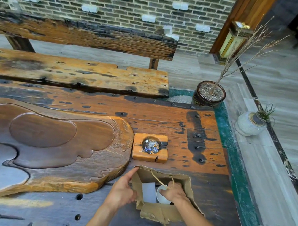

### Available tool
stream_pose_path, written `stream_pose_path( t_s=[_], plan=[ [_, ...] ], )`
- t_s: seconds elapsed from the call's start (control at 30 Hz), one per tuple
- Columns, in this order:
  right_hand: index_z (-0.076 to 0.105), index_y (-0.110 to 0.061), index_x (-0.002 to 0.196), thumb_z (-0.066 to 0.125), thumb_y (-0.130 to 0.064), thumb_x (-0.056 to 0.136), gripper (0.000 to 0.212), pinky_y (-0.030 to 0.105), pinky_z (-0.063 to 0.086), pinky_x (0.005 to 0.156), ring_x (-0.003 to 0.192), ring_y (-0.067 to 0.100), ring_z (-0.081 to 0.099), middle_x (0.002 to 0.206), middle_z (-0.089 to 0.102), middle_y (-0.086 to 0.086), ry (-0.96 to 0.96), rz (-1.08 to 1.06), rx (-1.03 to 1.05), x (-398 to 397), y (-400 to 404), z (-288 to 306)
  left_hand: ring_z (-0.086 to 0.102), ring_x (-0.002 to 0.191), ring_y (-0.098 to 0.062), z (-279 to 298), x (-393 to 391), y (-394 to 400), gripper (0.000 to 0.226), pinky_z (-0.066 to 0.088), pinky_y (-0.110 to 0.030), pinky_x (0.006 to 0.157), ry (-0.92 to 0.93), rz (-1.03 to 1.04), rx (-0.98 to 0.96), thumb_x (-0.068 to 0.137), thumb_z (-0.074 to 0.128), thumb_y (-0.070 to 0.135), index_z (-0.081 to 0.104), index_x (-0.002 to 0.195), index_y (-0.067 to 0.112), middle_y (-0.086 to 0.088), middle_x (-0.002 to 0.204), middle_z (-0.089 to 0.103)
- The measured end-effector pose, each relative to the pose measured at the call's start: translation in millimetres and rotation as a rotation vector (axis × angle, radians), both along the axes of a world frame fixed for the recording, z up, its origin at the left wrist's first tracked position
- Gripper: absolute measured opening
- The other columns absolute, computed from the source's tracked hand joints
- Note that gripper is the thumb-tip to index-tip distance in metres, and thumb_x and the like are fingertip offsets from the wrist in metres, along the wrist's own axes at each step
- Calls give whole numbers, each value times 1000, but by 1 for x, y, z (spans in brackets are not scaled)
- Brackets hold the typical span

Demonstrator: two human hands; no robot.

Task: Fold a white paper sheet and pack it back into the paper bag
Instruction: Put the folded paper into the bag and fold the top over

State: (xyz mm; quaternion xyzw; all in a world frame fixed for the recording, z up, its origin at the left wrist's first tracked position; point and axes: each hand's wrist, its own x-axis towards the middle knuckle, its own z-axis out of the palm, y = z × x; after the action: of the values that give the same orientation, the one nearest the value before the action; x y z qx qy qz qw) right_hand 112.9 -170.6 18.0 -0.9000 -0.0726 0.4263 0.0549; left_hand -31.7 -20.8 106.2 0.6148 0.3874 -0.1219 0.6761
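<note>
A brown paper bag stands open on the dark wooden table, its mouth facing up, twine handles trailing over the rim. Inside it I see a white folded paper sheet on the left and a round white object beside it. My left hand holds the bag's left wall, thumb up along the rim. My right hand reaches down into the bag, fingers on the round white object; whether it grips it is unclear.
A wooden ashtray block full of butts sits just beyond the bag. A large carved wooden tea tray fills the table's left. The table's right edge is close; a bench and potted branches stand beyond.
</note>
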Motion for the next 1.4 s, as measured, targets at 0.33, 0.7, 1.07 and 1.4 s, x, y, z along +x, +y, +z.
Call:
stream_pose_path(
  t_s=[0.33, 0.7, 1.07, 1.4],
  plan=[
    [47, -11, 142, 42, -67, 90, 77, 34, 36, 109, 137, 26, 44, 152, 44, 9, 114, 175, 102, -21, -15, 66, 45, 45, -15, 6, -5, -5, 73, 44, -29, 52, -41, -57, 87, 80, 68, -3, 49, 138, 36, -3, 67, 66],
    [58, -15, 131, 57, -66, 80, 73, 37, 49, 106, 115, 12, 66, 128, 69, -1, 541, -161, 659, -18, -57, 182, 37, 53, -7, 5, -17, -4, 46, 44, -20, 60, -169, -115, 325, 81, 74, 38, 59, 124, 45, 13, 53, 55],
    [59, 5, 124, 55, -50, 88, 65, 52, 44, 108, 111, 36, 68, 118, 71, 23, 454, -553, 905, 58, -110, 177, 72, 94, -28, -10, -2, 12, 53, 58, -41, 84, -49, 258, 1, 94, 40, 56, 66, 110, 13, -11, 99, 77],
    [43, -6, 138, 43, -72, 87, 84, 47, 52, 92, 116, 32, 62, 125, 66, 22, 570, -558, 511, 65, -99, 73, 58, 118, -35, -50, 16, -3, 67, 50, -50, 87, 160, 179, -332, 85, 25, 77, 54, 112, 24, -23, 116, 69]
  ],
)
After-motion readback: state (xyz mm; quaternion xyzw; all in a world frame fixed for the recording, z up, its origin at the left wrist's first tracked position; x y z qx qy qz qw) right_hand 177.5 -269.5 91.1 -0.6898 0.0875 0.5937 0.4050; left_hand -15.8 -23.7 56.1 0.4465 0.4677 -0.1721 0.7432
